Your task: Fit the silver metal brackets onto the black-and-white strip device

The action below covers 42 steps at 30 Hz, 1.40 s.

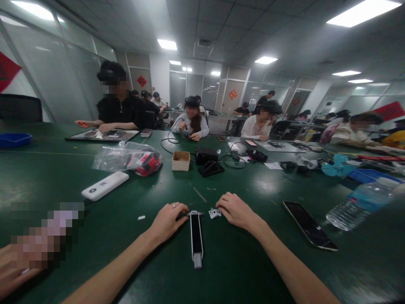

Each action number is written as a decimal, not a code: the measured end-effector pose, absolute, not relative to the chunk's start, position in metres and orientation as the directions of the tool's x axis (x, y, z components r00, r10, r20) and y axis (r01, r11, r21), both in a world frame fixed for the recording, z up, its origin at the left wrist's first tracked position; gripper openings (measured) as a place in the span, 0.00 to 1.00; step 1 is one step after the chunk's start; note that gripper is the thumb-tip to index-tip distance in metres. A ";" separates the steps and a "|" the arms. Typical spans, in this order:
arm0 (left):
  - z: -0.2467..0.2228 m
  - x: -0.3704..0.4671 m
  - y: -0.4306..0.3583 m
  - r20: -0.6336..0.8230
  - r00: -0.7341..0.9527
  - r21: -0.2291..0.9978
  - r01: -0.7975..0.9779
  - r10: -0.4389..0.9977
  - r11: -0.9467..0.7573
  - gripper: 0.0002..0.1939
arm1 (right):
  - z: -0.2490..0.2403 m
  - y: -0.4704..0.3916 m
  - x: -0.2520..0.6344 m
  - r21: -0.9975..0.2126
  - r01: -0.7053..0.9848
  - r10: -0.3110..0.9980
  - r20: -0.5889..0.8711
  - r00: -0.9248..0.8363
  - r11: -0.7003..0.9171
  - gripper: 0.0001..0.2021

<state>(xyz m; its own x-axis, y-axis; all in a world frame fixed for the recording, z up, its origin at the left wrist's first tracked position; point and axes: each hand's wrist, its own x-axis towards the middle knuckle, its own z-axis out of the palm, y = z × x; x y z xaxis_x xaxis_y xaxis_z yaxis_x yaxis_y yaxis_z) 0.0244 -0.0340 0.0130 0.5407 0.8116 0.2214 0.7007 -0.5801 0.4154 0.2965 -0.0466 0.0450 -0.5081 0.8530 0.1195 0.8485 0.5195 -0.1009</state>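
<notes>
A long narrow device [196,238] with a white frame, a black middle and a grey lower end lies on the green table. My left hand [169,220] rests at its upper left, thumb and fingers closed by the top end. What those fingers pinch is too small to make out. To the right, a small silver-white part with holes [214,213] is held at its right edge by the fingertips of my right hand [236,211]. A short gap separates this part from the device.
A white rounded gadget [106,185], plastic bag [129,158], small open box [180,161] and black case [206,156] lie farther back. A phone [310,226] and water bottle [359,204] stand right. Another person's hand [12,268] is at left; several people sit beyond.
</notes>
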 end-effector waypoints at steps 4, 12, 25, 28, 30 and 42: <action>0.012 0.025 -0.033 0.227 0.536 0.411 0.704 0.813 -0.579 0.07 | 0.045 -0.047 0.293 -0.152 0.858 0.871 0.043 -0.490 0.491 0.12; 0.013 0.025 -0.034 0.220 0.534 0.409 0.709 0.817 -0.574 0.08 | 0.041 -0.046 0.294 -0.293 0.877 0.918 0.001 -0.398 0.380 0.08; 0.015 0.025 -0.035 0.220 0.546 0.416 0.697 0.808 -0.584 0.08 | 0.037 -0.045 0.294 -0.176 0.894 0.911 0.118 -0.396 0.412 0.09; 0.014 0.024 -0.034 0.221 0.545 0.418 0.697 0.809 -0.583 0.08 | 0.041 -0.048 0.291 -0.208 0.876 0.900 0.137 -0.414 0.435 0.09; 0.013 0.024 -0.033 0.217 0.536 0.417 0.704 0.816 -0.574 0.08 | 0.044 -0.051 0.288 -0.218 0.855 0.882 0.137 -0.450 0.470 0.09; 0.010 0.023 -0.032 0.256 0.541 0.411 0.689 0.801 -0.597 0.09 | 0.048 -0.059 0.270 -0.141 0.792 0.804 0.115 -0.583 0.594 0.13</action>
